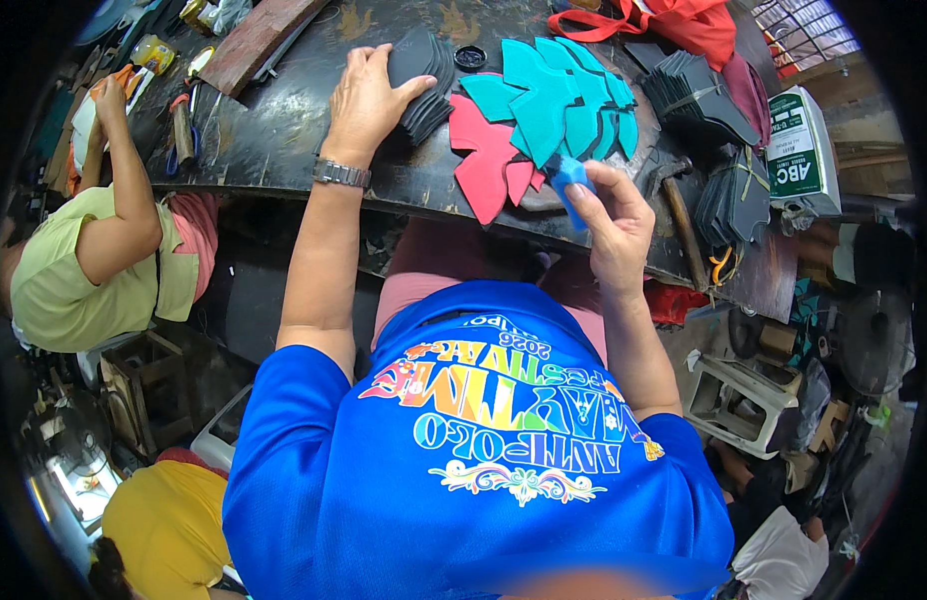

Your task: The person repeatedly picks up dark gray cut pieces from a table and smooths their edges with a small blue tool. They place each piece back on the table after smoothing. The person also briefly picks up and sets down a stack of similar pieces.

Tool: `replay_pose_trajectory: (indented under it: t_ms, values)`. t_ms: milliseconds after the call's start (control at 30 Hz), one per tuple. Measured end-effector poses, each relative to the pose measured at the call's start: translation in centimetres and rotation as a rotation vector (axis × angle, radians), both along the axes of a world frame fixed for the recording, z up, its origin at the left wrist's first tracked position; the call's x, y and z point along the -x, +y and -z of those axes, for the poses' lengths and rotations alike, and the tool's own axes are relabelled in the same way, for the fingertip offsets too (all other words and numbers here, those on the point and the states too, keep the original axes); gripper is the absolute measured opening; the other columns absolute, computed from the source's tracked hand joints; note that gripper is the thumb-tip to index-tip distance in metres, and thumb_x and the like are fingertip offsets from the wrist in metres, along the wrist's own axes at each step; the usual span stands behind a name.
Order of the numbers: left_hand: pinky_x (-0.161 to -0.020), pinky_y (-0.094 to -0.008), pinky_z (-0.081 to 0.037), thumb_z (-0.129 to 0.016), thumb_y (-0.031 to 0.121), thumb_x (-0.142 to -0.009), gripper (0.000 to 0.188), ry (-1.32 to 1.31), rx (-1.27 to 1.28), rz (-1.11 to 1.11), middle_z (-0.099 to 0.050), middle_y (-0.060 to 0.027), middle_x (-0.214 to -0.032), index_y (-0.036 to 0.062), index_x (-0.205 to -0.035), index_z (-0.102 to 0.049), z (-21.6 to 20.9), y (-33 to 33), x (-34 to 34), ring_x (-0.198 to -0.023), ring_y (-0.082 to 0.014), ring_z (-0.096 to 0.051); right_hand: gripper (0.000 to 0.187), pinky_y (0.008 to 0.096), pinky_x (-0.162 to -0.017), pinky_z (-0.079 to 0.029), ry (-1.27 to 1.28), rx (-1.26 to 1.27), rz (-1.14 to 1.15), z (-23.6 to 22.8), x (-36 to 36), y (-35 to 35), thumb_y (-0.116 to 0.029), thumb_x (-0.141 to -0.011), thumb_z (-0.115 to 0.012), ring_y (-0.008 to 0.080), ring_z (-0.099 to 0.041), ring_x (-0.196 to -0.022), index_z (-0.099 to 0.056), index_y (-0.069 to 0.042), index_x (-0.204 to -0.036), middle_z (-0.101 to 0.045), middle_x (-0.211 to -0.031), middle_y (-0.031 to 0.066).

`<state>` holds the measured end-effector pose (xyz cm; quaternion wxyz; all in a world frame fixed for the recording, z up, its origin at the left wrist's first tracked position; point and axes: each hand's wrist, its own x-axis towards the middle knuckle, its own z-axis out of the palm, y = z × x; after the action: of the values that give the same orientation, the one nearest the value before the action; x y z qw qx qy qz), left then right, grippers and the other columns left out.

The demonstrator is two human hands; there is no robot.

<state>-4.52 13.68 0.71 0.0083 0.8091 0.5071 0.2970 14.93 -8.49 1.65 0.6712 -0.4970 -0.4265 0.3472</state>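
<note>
My left hand, with a metal watch on the wrist, rests palm down on a stack of dark grey cut pieces on the black worktable. My right hand pinches a small blue piece at the table's near edge. Right beside it lie fanned teal cut pieces and red cut pieces, overlapping one another.
A hammer lies right of my right hand, with bundles of dark pieces and a white-green box beyond. A red bag sits at the back. A person in a yellow-green top works at the left; another in yellow sits lower left.
</note>
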Motion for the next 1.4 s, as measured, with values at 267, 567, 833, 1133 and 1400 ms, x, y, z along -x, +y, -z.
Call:
replay_pose_trajectory:
  t_ms: [267, 567, 833, 1133, 1400]
  values:
    - [-0.089, -0.0425, -0.047, -0.075, 0.033, -0.077, 0.054, -0.282, -0.040, 0.108, -0.058, -0.0155, -0.116, 0.0042, -0.119, -0.055, 1.1, -0.2, 0.4, -0.105, -0.0357, -0.059, 0.018, 0.0263, -0.069, -0.046, -0.660, -0.041, 0.066, -1.5, -2.1, 8.1, -0.012, -0.082, -0.071, 0.0136, -0.058, -0.074, -0.067, 0.000, -0.095, -0.063, -0.081, 0.0070]
    - [-0.085, -0.0429, -0.043, -0.063, 0.028, -0.087, 0.029, -0.283, 0.017, -0.006, -0.067, -0.0145, -0.101, 0.0060, -0.106, -0.060, 1.0, -0.8, 0.3, -0.097, -0.0330, -0.060, 0.023, 0.0444, -0.077, -0.049, -1.343, 0.133, 0.104, 0.0, -1.7, 20.8, -0.030, -0.077, -0.066, 0.0319, -0.065, -0.086, -0.074, -0.014, -0.092, -0.068, -0.088, 0.0120]
    - [-0.078, -0.0413, -0.047, -0.059, 0.030, -0.092, 0.028, -0.482, 0.038, 0.009, -0.067, -0.0159, -0.090, 0.0032, -0.100, -0.062, 1.6, 0.1, 0.5, -0.088, -0.0345, -0.063, 0.021, 0.0450, -0.075, -0.050, -1.650, 0.211, 0.048, 1.3, -0.8, 23.3, -0.027, -0.080, -0.065, 0.0340, -0.065, -0.088, -0.073, -0.014, -0.093, -0.069, -0.087, 0.0147]
    - [-0.062, -0.0185, -0.043, -0.060, 0.025, -0.095, 0.024, -1.115, 0.008, 0.280, -0.061, 0.0045, -0.078, 0.0022, -0.093, -0.063, -1.2, -0.9, 1.5, -0.071, -0.0019, -0.050, 0.027, 0.0256, -0.071, -0.047, -0.421, -0.081, -0.076, -2.2, -2.7, 15.7, -0.013, -0.078, -0.074, 0.0128, -0.061, -0.079, -0.069, -0.001, -0.102, -0.067, -0.086, 0.0034]
    - [-0.062, -0.0165, -0.045, -0.055, 0.025, -0.098, 0.022, -1.326, 0.806, 0.550, -0.060, 0.0053, -0.081, 0.0048, -0.094, -0.061, -2.0, -7.5, -3.1, -0.071, 0.0001, -0.052, 0.020, 0.0226, -0.077, -0.047, 0.099, -0.281, -0.112, -1.6, 0.2, 6.8, 0.004, -0.081, -0.069, 0.0090, -0.057, -0.083, -0.065, 0.001, -0.101, -0.062, -0.094, 0.0028]
